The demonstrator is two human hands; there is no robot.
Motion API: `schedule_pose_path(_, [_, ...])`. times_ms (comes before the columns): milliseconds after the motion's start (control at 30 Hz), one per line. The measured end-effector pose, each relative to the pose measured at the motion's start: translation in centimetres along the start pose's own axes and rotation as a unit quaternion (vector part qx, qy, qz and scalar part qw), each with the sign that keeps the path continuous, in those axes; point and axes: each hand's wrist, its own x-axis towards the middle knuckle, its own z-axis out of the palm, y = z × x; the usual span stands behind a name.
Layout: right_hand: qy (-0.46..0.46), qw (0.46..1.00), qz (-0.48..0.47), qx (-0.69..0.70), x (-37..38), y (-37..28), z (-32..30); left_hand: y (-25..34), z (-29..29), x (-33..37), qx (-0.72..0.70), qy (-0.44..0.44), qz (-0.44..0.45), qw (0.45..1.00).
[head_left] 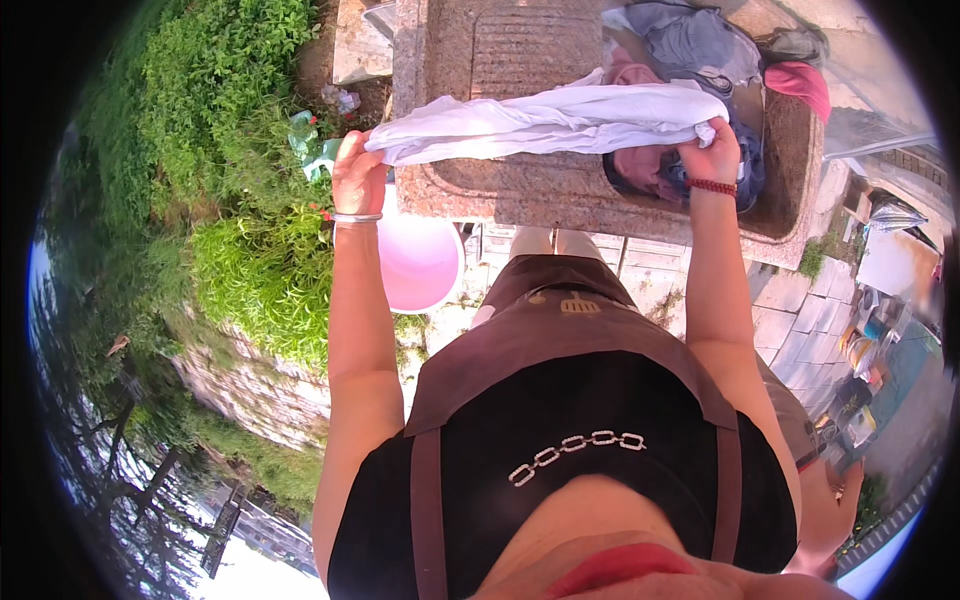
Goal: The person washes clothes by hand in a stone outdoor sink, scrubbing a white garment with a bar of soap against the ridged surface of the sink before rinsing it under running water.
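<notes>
A white cloth, bunched lengthwise, is stretched between my two hands over a speckled stone wash sink. My left hand, with a silver bangle at the wrist, grips the cloth's left end past the sink's left edge. My right hand, a red braided bracelet below it, holds the other end above the basin. Under and behind the cloth, grey and blue laundry fills the basin, along with some dusty pink fabric. What kind of garment the white cloth is cannot be made out.
A pink plastic basin stands low at the sink's near left. Ribbed washboard grooves run across the sink's far left part. A red-pink cloth lies on its right rim. Green plants grow on the left; paving and assorted items lie right.
</notes>
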Motion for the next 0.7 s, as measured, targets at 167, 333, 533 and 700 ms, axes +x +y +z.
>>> schedule_pose_path(167, [-0.018, 0.999, 0.035, 0.004, -2.0, 1.4, 1.0, -1.0, 0.5, -0.8, 0.693, 0.057, 0.154, 0.702])
schedule_pose_path(333, [-0.103, 0.992, 0.071, -0.014, -6.3, 2.8, 5.1, -4.9, 9.0, 0.2, 0.630, -0.132, 0.173, 0.746])
schedule_pose_path(533, [-0.392, 0.878, 0.233, 0.148, -8.9, 1.4, 7.0, -11.8, 16.3, 0.8, 0.653, -0.209, 0.179, 0.706])
schedule_pose_path(700, [-0.388, 0.909, 0.123, 0.094, -10.7, -1.1, 7.5, -9.3, 16.2, 2.0, 0.712, -0.281, 0.058, 0.641])
